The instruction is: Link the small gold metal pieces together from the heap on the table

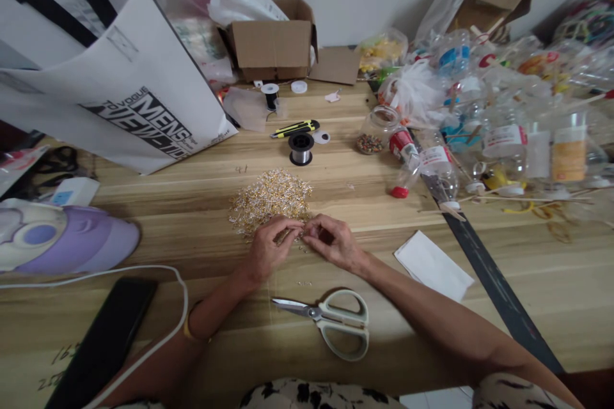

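My left hand (272,247) and my right hand (334,241) meet at the near edge of a pile of small gold and silver beads or findings (273,199). Thumb and forefinger are pinched together on each hand. Whatever lies between the fingertips is too small to name. A few loose bits lie just below the fingers, and a short row of tiny pieces (304,284) sits nearer to me. Scissors with cream handles (326,317) lie between my forearms, blades pointing left. Beyond the pile stands a spool of silver wire (301,149).
A yellow-black utility knife (295,128) and a dark thread spool (270,97) lie behind the wire. Plastic bottles (436,163) crowd the right. At left are a white paper bag (144,89), a purple device (77,236), a black phone (105,339) and a white cable (180,278).
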The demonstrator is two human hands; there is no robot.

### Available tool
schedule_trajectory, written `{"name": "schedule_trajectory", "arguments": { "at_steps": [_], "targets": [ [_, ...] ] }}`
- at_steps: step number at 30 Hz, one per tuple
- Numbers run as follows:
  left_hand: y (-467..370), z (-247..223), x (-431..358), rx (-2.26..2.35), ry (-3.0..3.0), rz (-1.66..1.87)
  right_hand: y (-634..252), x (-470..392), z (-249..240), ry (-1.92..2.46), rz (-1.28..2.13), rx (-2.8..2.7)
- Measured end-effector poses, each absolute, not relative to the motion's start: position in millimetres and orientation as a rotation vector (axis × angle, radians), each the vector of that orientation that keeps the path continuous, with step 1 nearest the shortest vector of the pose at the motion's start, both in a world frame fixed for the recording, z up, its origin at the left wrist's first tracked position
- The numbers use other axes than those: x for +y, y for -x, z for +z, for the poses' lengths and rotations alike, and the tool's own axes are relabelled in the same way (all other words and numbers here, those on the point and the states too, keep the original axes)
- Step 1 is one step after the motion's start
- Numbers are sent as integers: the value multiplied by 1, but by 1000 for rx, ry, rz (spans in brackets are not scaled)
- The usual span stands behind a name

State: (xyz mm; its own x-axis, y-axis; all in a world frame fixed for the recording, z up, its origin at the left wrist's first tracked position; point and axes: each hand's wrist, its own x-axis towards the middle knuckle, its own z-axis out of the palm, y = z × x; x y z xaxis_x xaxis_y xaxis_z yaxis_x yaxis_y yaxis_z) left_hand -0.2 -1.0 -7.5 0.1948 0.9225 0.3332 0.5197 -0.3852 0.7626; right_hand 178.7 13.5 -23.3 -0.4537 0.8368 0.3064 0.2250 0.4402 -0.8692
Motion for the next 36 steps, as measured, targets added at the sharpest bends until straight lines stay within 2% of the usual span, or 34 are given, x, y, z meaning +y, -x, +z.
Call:
{"name": "schedule_trajectory", "arguments": {
  "at_steps": [14, 36],
  "targets": [
    [-3, -8, -4, 1342, -1928, 1038, -179, 17, -24, 785, 917, -1981],
    [-2, -6, -4, 1362, -1877, 1059, -179, 14, -22, 866, 925, -1929]
  ]
}}
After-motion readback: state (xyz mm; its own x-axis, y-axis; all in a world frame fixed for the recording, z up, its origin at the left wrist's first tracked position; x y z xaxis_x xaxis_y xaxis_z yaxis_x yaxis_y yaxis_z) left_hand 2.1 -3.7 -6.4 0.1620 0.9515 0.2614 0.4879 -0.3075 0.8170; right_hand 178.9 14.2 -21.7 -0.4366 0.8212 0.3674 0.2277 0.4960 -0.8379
